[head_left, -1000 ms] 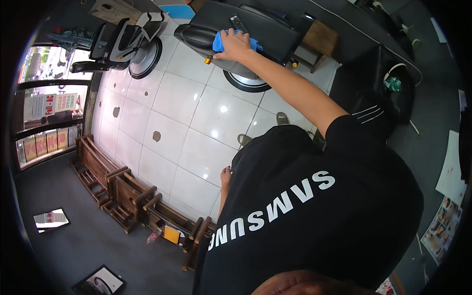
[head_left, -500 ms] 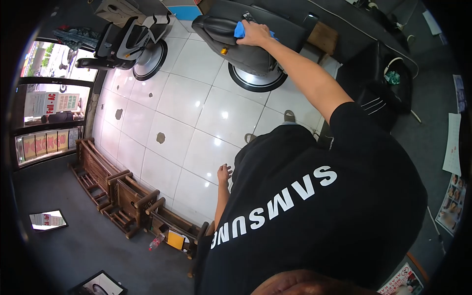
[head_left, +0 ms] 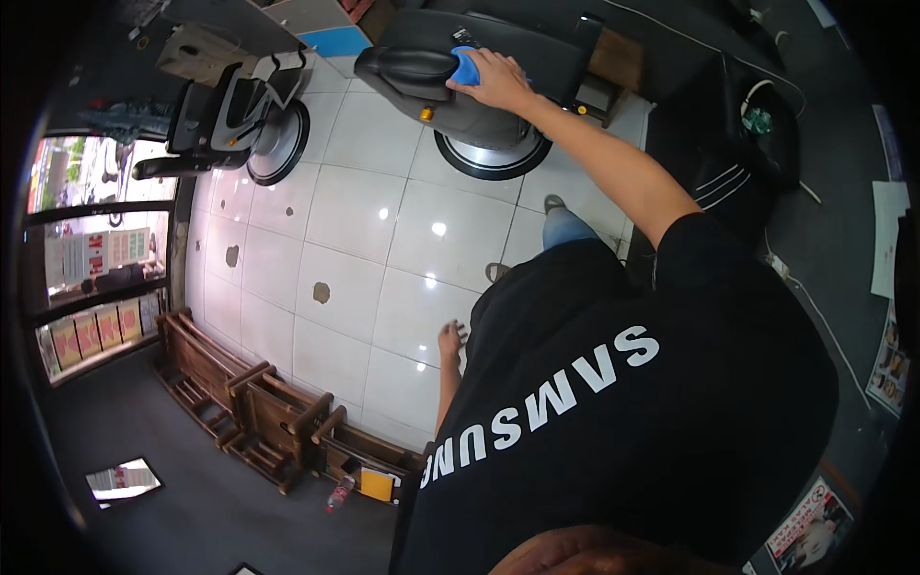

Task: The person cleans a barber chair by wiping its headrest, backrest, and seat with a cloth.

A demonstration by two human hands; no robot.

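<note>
My right hand (head_left: pixel 494 79) is closed on a blue cloth (head_left: pixel 465 67), its arm stretched out. The cloth lies against the end of the padded black armrest (head_left: pixel 412 65) of a barber chair (head_left: pixel 489 132). My fingers hide part of the cloth. Just beyond the hand, a dark remote-like object (head_left: pixel 465 38) with small buttons lies on the chair. My left hand (head_left: pixel 452 339) hangs low beside my body above the tiled floor, fingers loosely apart and holding nothing.
A second barber chair (head_left: pixel 240 120) stands to the left. Brown wooden benches (head_left: pixel 278 422) line the lower left wall, with a plastic bottle (head_left: pixel 340 494) and a yellow item (head_left: pixel 377 485). A wooden stool (head_left: pixel 613 62) and a black seat (head_left: pixel 704 144) are right of my arm.
The view has shifted slightly, and more of one jeans leg shows. My right hand has shifted slightly with the cloth, still at the armrest. My left hand still hangs free.
</note>
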